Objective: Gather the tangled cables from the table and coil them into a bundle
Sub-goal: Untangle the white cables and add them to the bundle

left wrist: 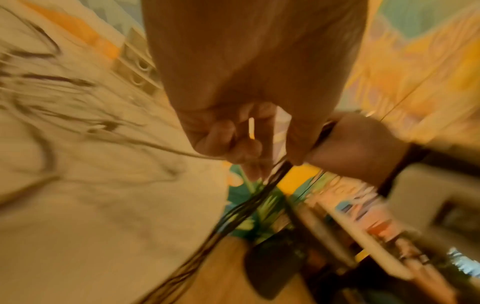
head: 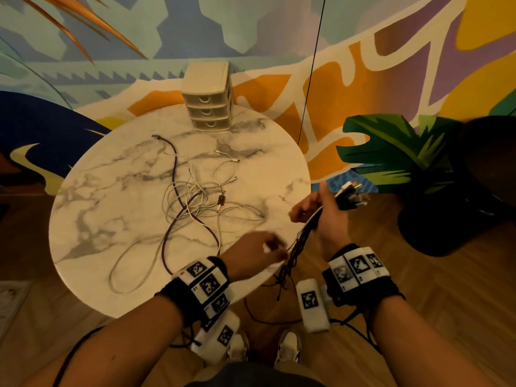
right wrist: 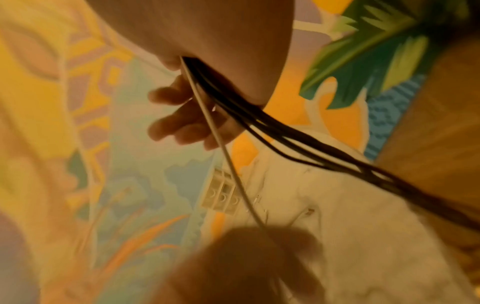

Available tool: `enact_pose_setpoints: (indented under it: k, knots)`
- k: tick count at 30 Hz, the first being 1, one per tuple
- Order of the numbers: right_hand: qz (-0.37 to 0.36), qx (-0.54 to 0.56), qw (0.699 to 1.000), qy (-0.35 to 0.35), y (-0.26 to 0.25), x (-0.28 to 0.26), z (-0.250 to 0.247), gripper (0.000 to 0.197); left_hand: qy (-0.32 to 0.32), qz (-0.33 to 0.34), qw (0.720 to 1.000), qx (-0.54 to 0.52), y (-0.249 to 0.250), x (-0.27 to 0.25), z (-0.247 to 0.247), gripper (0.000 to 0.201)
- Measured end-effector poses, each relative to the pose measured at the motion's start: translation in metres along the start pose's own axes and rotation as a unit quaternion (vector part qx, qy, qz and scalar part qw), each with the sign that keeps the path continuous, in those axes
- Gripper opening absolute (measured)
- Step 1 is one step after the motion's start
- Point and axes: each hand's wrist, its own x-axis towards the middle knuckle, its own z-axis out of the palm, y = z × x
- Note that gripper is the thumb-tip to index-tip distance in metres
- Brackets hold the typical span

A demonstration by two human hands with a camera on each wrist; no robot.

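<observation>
A tangle of white cables (head: 195,202) with one purple cable (head: 174,163) lies in the middle of the round marble table (head: 111,219). At the table's right edge my right hand (head: 312,208) grips a bundle of black cables (head: 303,236). Their plug ends (head: 353,195) stick out past the thumb, and the strands hang down off the table edge. Just below, my left hand (head: 279,251) pinches a white cable (right wrist: 221,144) that runs up into the right hand (right wrist: 187,115). The left wrist view is blurred; it shows the left hand (left wrist: 241,144) with curled fingers beside the black strands (left wrist: 246,205).
A small white three-drawer unit (head: 208,96) stands at the table's far edge. A dark pot with a green plant (head: 446,205) sits on the wooden floor to the right. A thin black cord (head: 310,71) hangs down behind the table. My shoes (head: 287,346) are below the table edge.
</observation>
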Motion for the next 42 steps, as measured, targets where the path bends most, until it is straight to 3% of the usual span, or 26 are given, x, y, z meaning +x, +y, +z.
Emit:
enact_pose_setpoints:
  k: [3,5,7,9,13,15,16,19,22,24,25,28,30,32,34,36,39,40,42]
  knots:
    - [0.041,0.129,0.991,-0.023,-0.011,0.006,-0.013,0.05,-0.09,-0.086,0.986,0.111,-0.06,-0.008,-0.005,0.027]
    - [0.033,0.158,0.987,-0.026,-0.019,0.014,-0.027,0.05,-0.085,-0.143,0.969,0.18,-0.097,-0.015,-0.024,0.029]
    - [0.0,0.173,0.985,0.008,-0.027,0.022,-0.041,0.05,-0.01,-0.196,0.961,0.194,-0.132,-0.02,-0.056,0.027]
    - [-0.041,0.161,0.983,0.074,-0.034,0.029,-0.049,0.05,0.102,-0.229,0.963,0.102,-0.149,-0.021,-0.092,0.036]
    - [-0.099,0.044,0.974,0.2,-0.034,0.025,-0.033,0.038,0.314,-0.157,0.936,-0.021,-0.098,-0.01,-0.138,0.04]
    - [-0.109,-0.04,0.98,0.164,-0.032,0.013,-0.015,0.032,0.357,-0.092,0.929,0.011,-0.044,-0.001,-0.138,0.042]
    - [-0.106,-0.086,0.984,0.112,-0.029,0.007,-0.004,0.028,0.358,-0.064,0.931,0.043,-0.014,0.002,-0.13,0.042]
    - [-0.068,-0.227,0.97,-0.062,-0.018,-0.014,0.026,0.039,0.288,0.001,0.926,0.242,0.059,0.0,-0.084,0.031]
    - [-0.009,-0.176,0.983,-0.06,-0.011,-0.019,0.03,0.037,0.218,0.048,0.898,0.379,0.082,0.0,-0.038,0.019]
    - [0.006,-0.142,0.989,-0.034,-0.01,-0.016,0.019,0.033,0.188,0.074,0.916,0.346,0.07,0.003,-0.023,0.02]
    - [-0.002,-0.148,0.989,-0.032,-0.011,-0.015,0.013,0.034,0.169,0.076,0.938,0.292,0.06,0.006,-0.018,0.019]
    - [-0.054,-0.148,0.987,-0.015,-0.01,-0.003,-0.005,0.044,0.086,-0.01,0.994,0.062,0.016,0.01,0.004,0.018]
    - [-0.062,-0.129,0.989,0.027,-0.012,0.007,-0.017,0.046,0.024,-0.106,0.993,-0.054,-0.024,0.003,0.017,0.018]
    - [-0.068,-0.113,0.989,0.068,-0.013,0.015,-0.03,0.047,0.001,-0.153,0.988,-0.029,-0.068,-0.008,0.014,0.016]
    - [-0.07,-0.098,0.987,0.108,-0.013,0.02,-0.043,0.047,0.054,-0.162,0.983,0.063,-0.103,-0.015,-0.005,0.017]
    - [-0.072,-0.065,0.985,0.145,-0.015,0.025,-0.051,0.048,0.175,-0.154,0.967,0.102,-0.117,-0.02,-0.037,0.022]
    - [-0.057,-0.033,0.984,0.167,-0.011,0.024,-0.049,0.054,0.343,-0.119,0.926,0.101,-0.096,-0.02,-0.078,0.03]
    - [-0.048,-0.043,0.986,0.154,-0.007,0.022,-0.044,0.057,0.357,-0.111,0.922,0.104,-0.081,-0.02,-0.083,0.033]
    - [-0.019,-0.086,0.991,0.103,0.003,0.011,-0.03,0.062,0.321,-0.109,0.927,0.161,-0.041,-0.017,-0.079,0.038]
